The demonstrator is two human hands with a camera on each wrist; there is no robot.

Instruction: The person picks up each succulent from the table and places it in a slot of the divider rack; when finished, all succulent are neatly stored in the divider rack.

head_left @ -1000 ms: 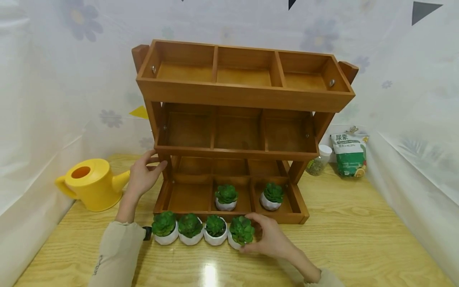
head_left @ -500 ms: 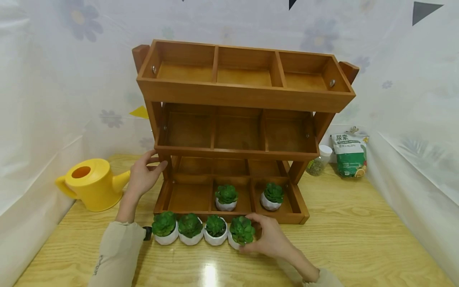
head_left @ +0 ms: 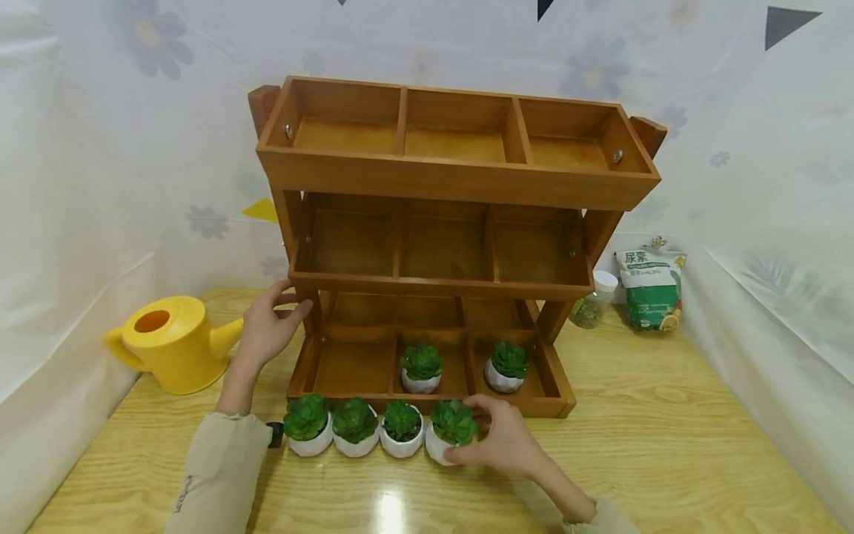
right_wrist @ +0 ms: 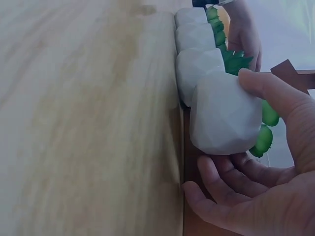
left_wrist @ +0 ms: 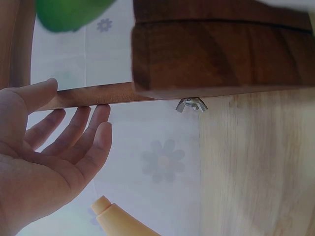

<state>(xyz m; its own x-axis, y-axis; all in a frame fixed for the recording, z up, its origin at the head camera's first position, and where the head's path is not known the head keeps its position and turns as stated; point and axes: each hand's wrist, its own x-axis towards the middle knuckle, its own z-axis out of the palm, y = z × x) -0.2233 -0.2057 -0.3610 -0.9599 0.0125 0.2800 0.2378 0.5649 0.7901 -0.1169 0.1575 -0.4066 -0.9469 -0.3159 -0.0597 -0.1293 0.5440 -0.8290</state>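
Observation:
My right hand (head_left: 503, 443) pinches a white faceted pot holding a green succulent (head_left: 454, 421), at the right end of a front row. In the right wrist view the pot (right_wrist: 226, 115) sits between thumb and fingers and looks slightly raised from the tabletop. Beside it stand three more potted succulents (head_left: 402, 423). Behind the row is a brown three-tier wooden plant stand (head_left: 440, 176); two succulents sit in its bottom tier, in the middle compartment (head_left: 422, 363) and the right one (head_left: 508, 362). My left hand (head_left: 269, 326) touches the stand's left post, fingers loosely bent.
A yellow watering can (head_left: 176, 345) stands at the left, its spout close to my left forearm. Behind the stand's right side are a white-lidded jar (head_left: 594, 299) and a clipped green-and-white bag (head_left: 652, 289). The stand's upper tiers overhang the bottom one.
The succulent in my right hand has shifted slightly up and right in the head view, and its pot shows more from the front. My left hand stays at the post.

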